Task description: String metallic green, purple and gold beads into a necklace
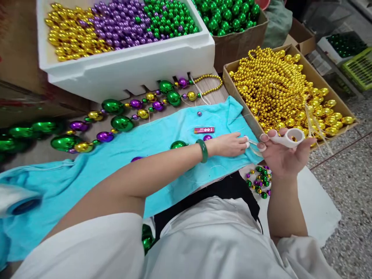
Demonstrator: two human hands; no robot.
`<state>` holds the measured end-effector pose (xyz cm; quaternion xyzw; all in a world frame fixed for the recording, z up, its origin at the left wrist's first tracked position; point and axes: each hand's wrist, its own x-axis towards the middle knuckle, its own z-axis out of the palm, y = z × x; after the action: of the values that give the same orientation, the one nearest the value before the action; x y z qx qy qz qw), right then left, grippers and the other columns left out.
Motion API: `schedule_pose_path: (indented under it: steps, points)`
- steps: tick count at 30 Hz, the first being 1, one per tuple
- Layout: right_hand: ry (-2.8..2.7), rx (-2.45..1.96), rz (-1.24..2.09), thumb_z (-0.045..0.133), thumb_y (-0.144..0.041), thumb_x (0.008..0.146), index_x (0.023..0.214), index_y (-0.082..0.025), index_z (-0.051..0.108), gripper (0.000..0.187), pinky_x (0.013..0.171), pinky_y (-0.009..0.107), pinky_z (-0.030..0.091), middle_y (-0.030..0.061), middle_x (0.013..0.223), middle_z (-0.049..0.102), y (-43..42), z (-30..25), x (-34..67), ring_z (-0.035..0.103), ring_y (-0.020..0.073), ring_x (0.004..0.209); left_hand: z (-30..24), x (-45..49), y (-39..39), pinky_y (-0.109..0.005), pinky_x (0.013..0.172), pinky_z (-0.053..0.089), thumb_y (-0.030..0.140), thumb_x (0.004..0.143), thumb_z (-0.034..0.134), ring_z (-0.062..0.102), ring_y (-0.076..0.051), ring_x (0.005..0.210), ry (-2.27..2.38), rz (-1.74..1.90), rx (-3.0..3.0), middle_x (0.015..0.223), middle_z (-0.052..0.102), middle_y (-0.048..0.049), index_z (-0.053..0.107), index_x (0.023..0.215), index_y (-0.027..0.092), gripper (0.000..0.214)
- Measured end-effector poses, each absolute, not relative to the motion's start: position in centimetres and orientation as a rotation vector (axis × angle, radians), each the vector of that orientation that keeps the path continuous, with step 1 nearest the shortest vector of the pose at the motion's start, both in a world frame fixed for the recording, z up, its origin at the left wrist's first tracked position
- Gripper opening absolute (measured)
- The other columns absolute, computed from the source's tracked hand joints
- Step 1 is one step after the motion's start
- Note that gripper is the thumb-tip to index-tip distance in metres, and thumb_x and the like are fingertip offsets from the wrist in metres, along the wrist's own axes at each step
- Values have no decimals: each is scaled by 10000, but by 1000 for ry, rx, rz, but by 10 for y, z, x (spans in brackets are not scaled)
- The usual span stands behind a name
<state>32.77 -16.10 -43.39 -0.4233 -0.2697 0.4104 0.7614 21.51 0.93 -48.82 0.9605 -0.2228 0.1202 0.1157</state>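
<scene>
White-sleeved arms reach over the turquoise cloth [87, 170]. Left hand [229, 144], fingertips pinched together, seems to grip a thin thread, hard to make out, at the cloth's edge. Right hand [283, 153] loosely curled, white tape roll [292, 137] held on its fingers, beside the box of gold beads [279, 89].

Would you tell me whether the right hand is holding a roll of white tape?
Yes, the right hand holds a small roll of white tape between thumb and fingers.

Glossy metallic beads [273, 85], matt turquoise cloth [162, 131]
</scene>
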Motion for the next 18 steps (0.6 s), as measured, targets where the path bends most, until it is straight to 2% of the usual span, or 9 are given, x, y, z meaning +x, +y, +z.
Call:
schedule_pose_path:
  steps: [4,6,11,13,15,18]
  points:
    - [-615,-1064,782,203,-717,911,1108,-359,639,597,976,507,461,30,1204,635,-155,-431,329,548,269,1218,-476,200,6,-341,846,421,197,939,475,608,-203,1044,-233,433,2638,1001,699,-90,612,853,193,161]
    - [-653,-1076,758,171,-703,921,1145,-367,626,608,1030,524,426,23,1241,610,-151,-429,326,515,264,1270,-463,186,-2,-341,841,451,253,958,457,630,-192,984,94,525,2408,994,691,-98,575,893,180,153]
    - [-712,-1044,738,420,-837,759,1028,-379,655,581,992,537,463,37,1164,617,-140,-427,313,543,311,1224,-433,147,-21,-240,621,486,411,971,445,648,-128,696,515,594,1532,771,654,-22,461,925,182,233]
    - [-746,-984,800,458,-813,762,969,-379,658,521,978,518,479,26,1123,628,-132,-428,307,573,293,1181,-430,136,-21,-206,557,455,439,943,499,641,-120,657,589,600,1373,717,634,3,489,976,178,263]
    - [-782,-944,883,414,-741,846,964,-378,651,449,982,502,482,9,1122,638,-124,-430,302,587,261,1167,-432,128,-16,-216,607,475,420,918,547,653,-127,718,648,641,1371,769,661,-15,552,1025,170,272]
    - [-831,-996,950,390,-683,896,1005,-341,638,436,990,504,481,28,1155,653,-113,-435,294,580,255,1194,-437,123,-9,-337,902,494,340,887,601,643,-182,1017,693,731,1556,1047,699,-83,655,963,174,191]
